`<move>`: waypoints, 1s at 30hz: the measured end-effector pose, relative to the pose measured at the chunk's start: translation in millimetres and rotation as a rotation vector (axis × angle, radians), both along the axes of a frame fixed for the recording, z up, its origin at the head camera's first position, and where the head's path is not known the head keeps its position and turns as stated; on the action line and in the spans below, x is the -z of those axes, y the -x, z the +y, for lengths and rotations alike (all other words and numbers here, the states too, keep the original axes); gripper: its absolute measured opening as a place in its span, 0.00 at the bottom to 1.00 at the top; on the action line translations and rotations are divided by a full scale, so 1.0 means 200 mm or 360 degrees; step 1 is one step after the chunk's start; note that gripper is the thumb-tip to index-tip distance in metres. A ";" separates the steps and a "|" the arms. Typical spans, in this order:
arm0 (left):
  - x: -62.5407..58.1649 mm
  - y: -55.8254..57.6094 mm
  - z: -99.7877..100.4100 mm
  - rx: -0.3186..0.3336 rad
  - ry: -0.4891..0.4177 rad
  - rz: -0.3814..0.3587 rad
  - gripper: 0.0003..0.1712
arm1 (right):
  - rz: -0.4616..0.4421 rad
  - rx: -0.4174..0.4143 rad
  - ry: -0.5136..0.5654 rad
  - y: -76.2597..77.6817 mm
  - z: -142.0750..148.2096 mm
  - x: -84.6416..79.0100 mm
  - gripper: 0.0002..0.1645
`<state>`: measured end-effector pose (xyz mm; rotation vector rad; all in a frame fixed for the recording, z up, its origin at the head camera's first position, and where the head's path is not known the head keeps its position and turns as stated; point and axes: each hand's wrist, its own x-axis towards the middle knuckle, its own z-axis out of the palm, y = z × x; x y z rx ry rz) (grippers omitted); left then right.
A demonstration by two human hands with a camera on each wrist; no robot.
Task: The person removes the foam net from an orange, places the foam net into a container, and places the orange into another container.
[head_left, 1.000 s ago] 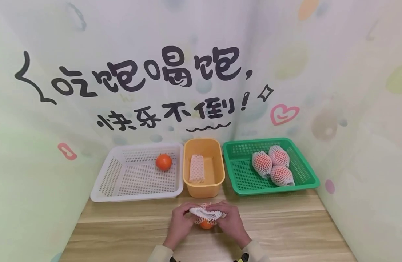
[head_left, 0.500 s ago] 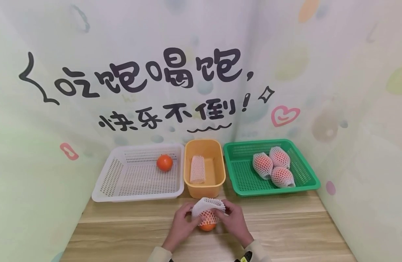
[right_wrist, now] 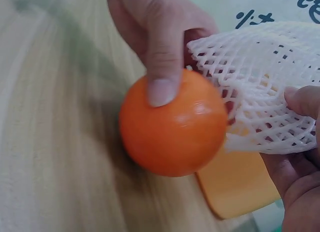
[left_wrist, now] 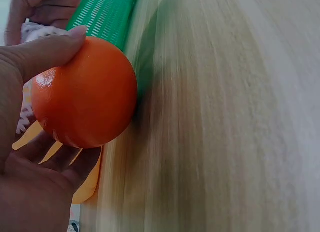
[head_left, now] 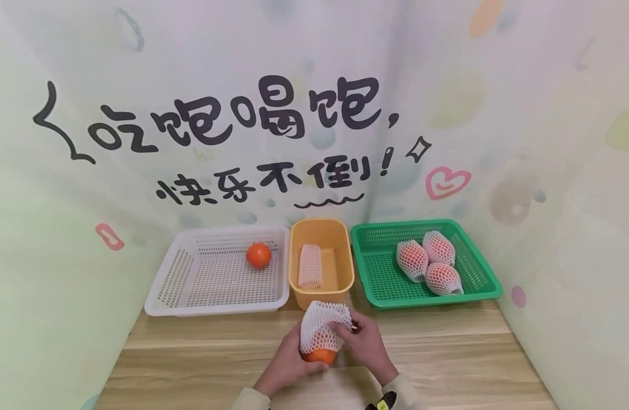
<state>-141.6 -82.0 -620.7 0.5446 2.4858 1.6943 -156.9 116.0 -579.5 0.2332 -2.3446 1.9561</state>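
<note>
My left hand (head_left: 287, 360) grips a smooth, round orange fruit (head_left: 321, 357), thumb on the near side and fingers around its far side. A white foam net sleeve (head_left: 316, 326) covers the fruit's upper part in the head view, with the lower part bare. My right hand (head_left: 369, 344) pinches the sleeve's right side between thumb and fingers. In the right wrist view, the sleeve (right_wrist: 275, 81) stretches open from the fruit (right_wrist: 172, 134) toward the right thumb (right_wrist: 302, 99). The left wrist view shows the bare end of the fruit (left_wrist: 87, 99) held close over the table.
Behind the hands stands a yellow bin (head_left: 340, 273) with flat pinkish-white net sleeves (head_left: 311, 266). To its left, a white basket (head_left: 212, 310) contains one red-orange fruit (head_left: 258, 255). On the right, a green basket (head_left: 381, 300) holds three net-wrapped fruits (head_left: 411, 260).
The sleeve has been drawn further over the fruit and now stands taller above it. My left hand has shifted from the sleeve's edge to grip the fruit lower down; the fruit has tilted.
</note>
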 end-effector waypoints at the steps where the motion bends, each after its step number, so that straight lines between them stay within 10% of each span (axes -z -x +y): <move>1: 0.00 0.00 0.00 0.0007 0.0011 0.0015 0.56 | 0.0009 -0.0013 0.0008 0.00 0.00 -0.01 0.13; 15: 0.01 0.01 -0.02 0.0109 0.0063 0.0261 0.40 | 0.0247 -0.0044 -0.0148 0.18 0.09 -0.31 0.16; 30: -0.13 -0.02 -0.01 0.0123 0.0006 0.0190 0.38 | 0.0007 0.0023 -0.0612 0.54 0.10 -0.55 0.20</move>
